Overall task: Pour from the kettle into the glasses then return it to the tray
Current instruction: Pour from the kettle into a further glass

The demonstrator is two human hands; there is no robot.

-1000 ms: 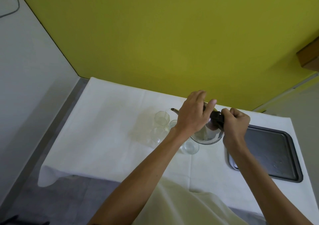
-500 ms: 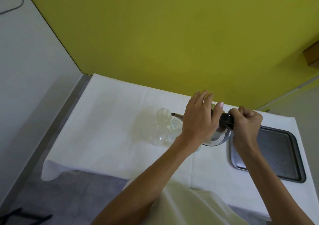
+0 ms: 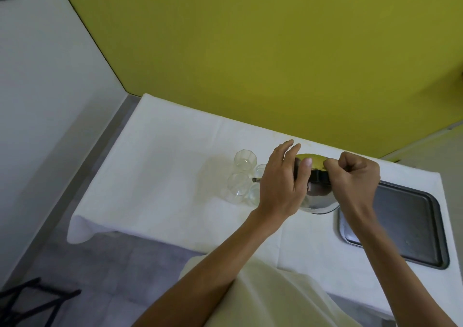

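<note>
Kettle tilted over the glasses, both hands on it.

Glasses [image 3: 241,176] cluster left of the kettle [image 3: 319,196], its spout tip above them; left hand [image 3: 281,181] lies flat-fingered on the kettle's lid, right hand [image 3: 353,176] fists the black handle; the empty tray [image 3: 413,226] sits right of the kettle.

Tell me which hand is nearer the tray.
Right. The right hand grips the kettle handle just beside the tray, near its left edge; the left hand rests on the kettle's far side, toward the glasses.
</note>
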